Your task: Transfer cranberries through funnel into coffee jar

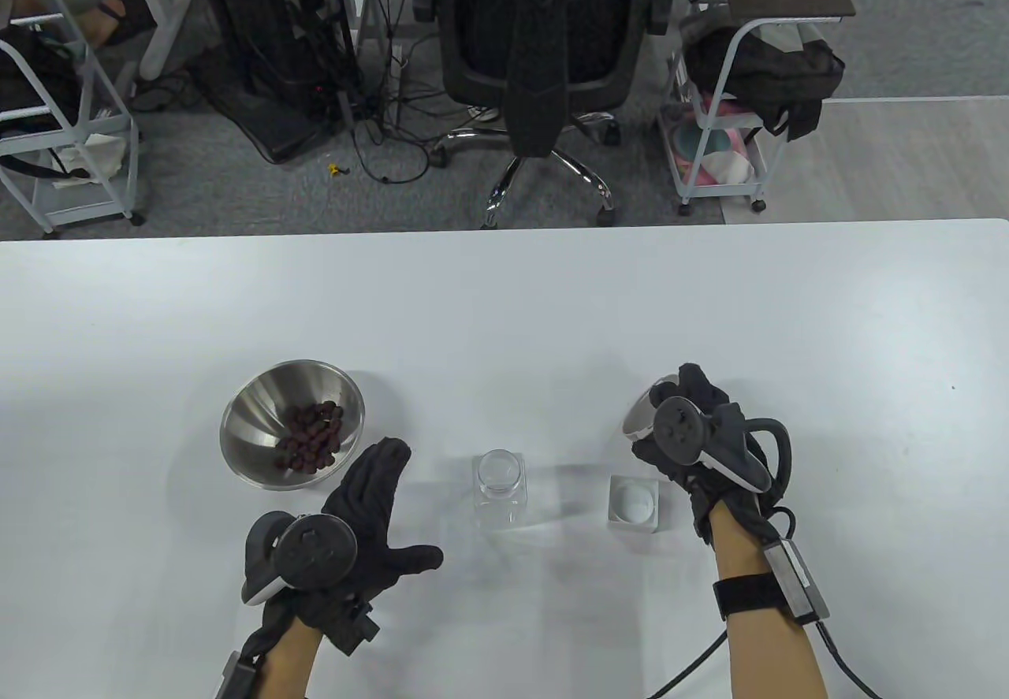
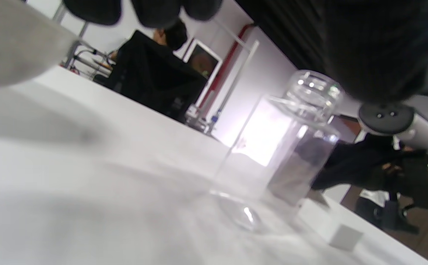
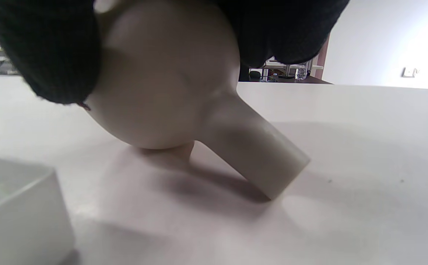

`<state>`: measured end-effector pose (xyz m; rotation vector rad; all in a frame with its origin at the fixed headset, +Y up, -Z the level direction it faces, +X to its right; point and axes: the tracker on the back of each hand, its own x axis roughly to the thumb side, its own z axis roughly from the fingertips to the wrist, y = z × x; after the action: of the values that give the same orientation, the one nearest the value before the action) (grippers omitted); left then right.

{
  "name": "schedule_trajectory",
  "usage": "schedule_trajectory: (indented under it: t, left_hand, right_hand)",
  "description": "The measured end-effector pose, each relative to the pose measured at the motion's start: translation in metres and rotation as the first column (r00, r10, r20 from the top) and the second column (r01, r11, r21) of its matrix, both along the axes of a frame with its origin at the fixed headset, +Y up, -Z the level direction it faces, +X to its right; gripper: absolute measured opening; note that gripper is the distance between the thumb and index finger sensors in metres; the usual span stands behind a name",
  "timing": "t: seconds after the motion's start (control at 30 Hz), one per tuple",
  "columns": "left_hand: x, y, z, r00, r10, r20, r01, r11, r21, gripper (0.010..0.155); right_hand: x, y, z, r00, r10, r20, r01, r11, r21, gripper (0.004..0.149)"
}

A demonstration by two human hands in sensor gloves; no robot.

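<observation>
On the left of the white counter (image 1: pixel 504 297) stands a steel bowl (image 1: pixel 260 415), tipped slightly, with a heap of dark red cranberries (image 1: pixel 314 436) lying against its near right wall. Just beside the bowl's near right rim hovers the left hand (image 1: pixel 370 510), palm released, fingers stretched forward and thumb spread out to the right toward the jar; it holds nothing.

At the middle of the counter stands the clear glass coffee jar (image 1: pixel 499 488), upright, square-sided with a round open mouth, and nothing can be seen inside it. In the left wrist view the jar (image 2: pixel 280 147) rises from the counter with the left hand's gloved thumb dark above its mouth, apart from the glass.

Just right of the jar lies its white square lid (image 1: pixel 634 503), flat on the counter, apart from both the jar and the hands.

Farther right, beyond the lid, the right hand (image 1: pixel 694 431) is clenched around the pale funnel (image 1: pixel 642 415). The right wrist view shows the funnel (image 3: pixel 169 81) gripped by its rounded bowl, tilted, with its spout slanting down to the right and its tip at the counter.
</observation>
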<state>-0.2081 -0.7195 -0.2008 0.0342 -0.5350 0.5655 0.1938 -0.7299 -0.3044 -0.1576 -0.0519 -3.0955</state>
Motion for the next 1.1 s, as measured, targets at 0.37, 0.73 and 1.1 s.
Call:
schedule_trajectory:
  t: [0.37, 0.73, 1.1]
  left_hand:
    - [-0.003, 0.003, 0.0, 1.0, 0.003, -0.005, -0.003, 1.0, 0.02, 0.119]
    - [-0.003, 0.001, 0.001, 1.0, 0.001, -0.009, -0.001, 1.0, 0.016, 0.118]
    - [-0.003, 0.0, 0.001, 1.0, -0.007, -0.007, 0.007, 1.0, 0.009, 0.118]
  right_hand:
    - [0.01, 0.035, 0.019, 1.0, -0.025, -0.011, 0.026, 0.994, 0.109, 0.063]
    - [-0.014, 0.093, 0.063, 0.928, -0.321, -0.19, 0.363, 0.893, 0.267, 0.061]
    - [-0.061, 0.121, 0.091, 0.788, -0.481, -0.384, 0.59, 0.769, 0.247, 0.061]
